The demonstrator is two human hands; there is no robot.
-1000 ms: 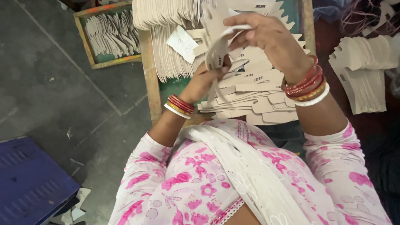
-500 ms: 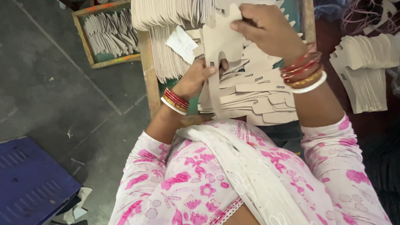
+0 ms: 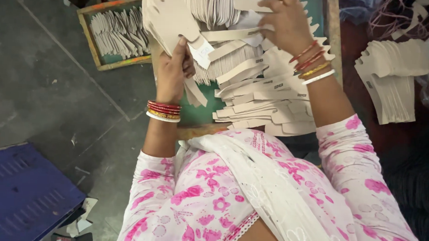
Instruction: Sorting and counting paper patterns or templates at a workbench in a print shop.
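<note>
- Grey concrete floor (image 3: 44, 95) surrounds a green-topped workbench (image 3: 200, 113) strewn with beige card cutouts (image 3: 263, 96).
- Left hand (image 3: 173, 69) grips a notched beige cutout (image 3: 168, 19) at the bench's left edge; right hand (image 3: 287, 23) pinches a strip (image 3: 252, 4).
- Small white paper tag (image 3: 202, 51) lies beside the left thumb.
- Since a moment ago, the hands have separated.

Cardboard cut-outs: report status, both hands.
Left hand grips a fanned stack of beige cut-outs. Right hand pinches one strip above the loose pile. Nothing blocking.
</note>
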